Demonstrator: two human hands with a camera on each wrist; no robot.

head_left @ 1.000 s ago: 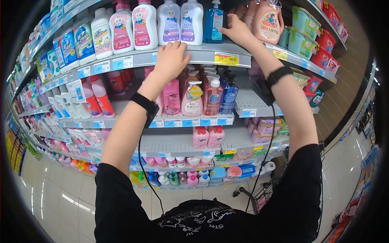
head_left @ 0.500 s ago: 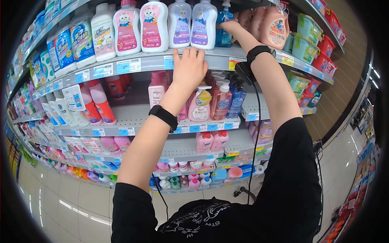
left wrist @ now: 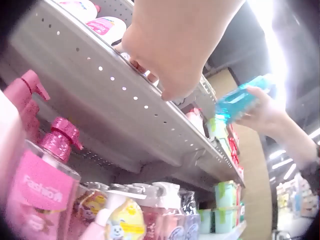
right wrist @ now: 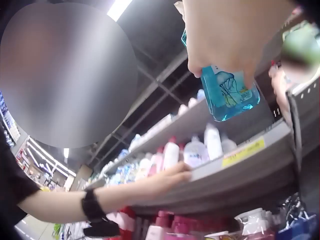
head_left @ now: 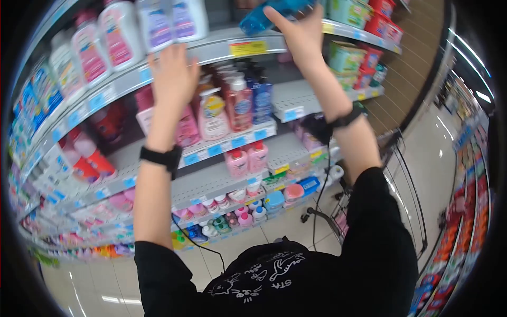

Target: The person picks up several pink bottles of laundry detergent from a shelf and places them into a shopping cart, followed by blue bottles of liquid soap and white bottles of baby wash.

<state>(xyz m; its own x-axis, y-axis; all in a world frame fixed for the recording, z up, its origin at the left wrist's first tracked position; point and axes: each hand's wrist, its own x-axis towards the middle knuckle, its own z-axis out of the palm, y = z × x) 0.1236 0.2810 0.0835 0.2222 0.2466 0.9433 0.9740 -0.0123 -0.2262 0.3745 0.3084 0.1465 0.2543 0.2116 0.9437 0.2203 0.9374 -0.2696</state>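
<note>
A clear blue bottle [head_left: 259,19] is gripped in my right hand [head_left: 305,41], tilted and up off the top shelf. The left wrist view shows the bottle [left wrist: 239,104] lying slantwise in that hand, and in the right wrist view its flat base and a printed label face the camera. My left hand [head_left: 175,75] rests with its fingers on the front edge of the top shelf [head_left: 211,48], below two white bottles with purple labels [head_left: 158,24]. From the right wrist camera, the left hand [right wrist: 167,181] lies along that edge with fingers extended.
Pump bottles [head_left: 240,105] stand on the shelf below. Green tubs [head_left: 346,58] and red packs sit at the right end. A shopping cart [head_left: 406,185] stands at right on the tiled floor. Cords hang from both wrist cameras.
My right hand has lifted the blue bottle out from its place on the top shelf and tilted it. The head view has turned, and the left hand stays at the shelf edge.
</note>
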